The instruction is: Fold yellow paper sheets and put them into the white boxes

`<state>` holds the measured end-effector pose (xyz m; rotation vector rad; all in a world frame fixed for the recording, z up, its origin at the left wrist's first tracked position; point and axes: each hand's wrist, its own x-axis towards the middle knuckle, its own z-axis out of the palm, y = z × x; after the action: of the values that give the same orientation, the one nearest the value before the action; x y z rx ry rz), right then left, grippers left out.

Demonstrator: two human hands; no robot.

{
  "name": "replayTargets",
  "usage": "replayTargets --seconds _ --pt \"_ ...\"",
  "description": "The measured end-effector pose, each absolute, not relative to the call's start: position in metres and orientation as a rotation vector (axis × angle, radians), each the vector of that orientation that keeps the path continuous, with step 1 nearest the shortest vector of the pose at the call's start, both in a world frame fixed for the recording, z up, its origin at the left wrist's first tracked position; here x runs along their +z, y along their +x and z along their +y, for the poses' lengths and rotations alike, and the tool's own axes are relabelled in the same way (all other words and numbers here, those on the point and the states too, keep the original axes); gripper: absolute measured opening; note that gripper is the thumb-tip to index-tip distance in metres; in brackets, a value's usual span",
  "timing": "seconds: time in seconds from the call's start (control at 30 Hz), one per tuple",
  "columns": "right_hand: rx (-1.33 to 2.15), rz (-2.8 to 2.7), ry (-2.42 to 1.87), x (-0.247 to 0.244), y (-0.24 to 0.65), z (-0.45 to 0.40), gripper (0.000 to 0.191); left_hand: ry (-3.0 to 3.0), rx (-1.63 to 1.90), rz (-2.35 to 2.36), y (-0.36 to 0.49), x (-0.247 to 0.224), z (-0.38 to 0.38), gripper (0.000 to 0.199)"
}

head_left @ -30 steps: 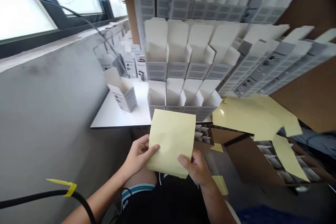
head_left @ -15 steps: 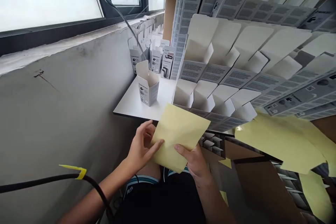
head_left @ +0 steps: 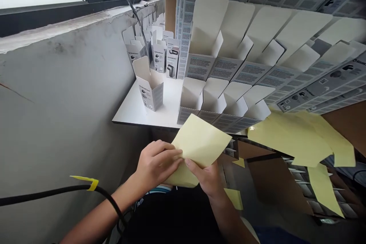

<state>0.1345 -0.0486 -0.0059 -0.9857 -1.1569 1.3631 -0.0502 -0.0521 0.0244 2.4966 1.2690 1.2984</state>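
A pale yellow paper sheet [head_left: 203, 141] is held over my lap, tilted, its lower part curving down. My right hand [head_left: 207, 177] grips its lower right side, thumb on top and fingers hidden beneath. My left hand [head_left: 160, 160] lies on the sheet's left side, fingers together and pressed on the paper near the right thumb. Beyond the sheet, an upright open white and grey box [head_left: 150, 91] stands alone on the white table [head_left: 128, 110]. Rows of open-topped boxes [head_left: 197, 65] are stacked to its right.
More yellow sheets [head_left: 288, 133] lie at the right, by brown cartons [head_left: 274, 183]. Small boxes [head_left: 159, 57] stand behind the single box. A black cable [head_left: 51, 190] with a yellow tag crosses at lower left, near my left forearm. The grey wall [head_left: 57, 103] runs along the left.
My left hand has moved from the sheet's edge onto the paper, its fingers now closed together. The sheet bends more at its lower part. The view has shifted right and down.
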Motion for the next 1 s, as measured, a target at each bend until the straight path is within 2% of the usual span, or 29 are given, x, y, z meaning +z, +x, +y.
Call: replayTargets --seconds 0.27,0.63,1.0 --pt "1.368 -1.213 -0.959 -0.011 0.137 -0.054 0.025 2.600 1.292 1.258 -0.042 0.021 -0.054 0.017" --pt "1.295 -1.132 -1.072 -0.009 0.136 -0.060 0.030 2.240 1.300 1.179 -0.040 0.021 -0.053 0.013" --pt "1.314 -1.185 -1.078 -0.009 0.143 -0.057 0.020 2.307 1.283 1.162 -0.030 0.011 -0.052 0.007"
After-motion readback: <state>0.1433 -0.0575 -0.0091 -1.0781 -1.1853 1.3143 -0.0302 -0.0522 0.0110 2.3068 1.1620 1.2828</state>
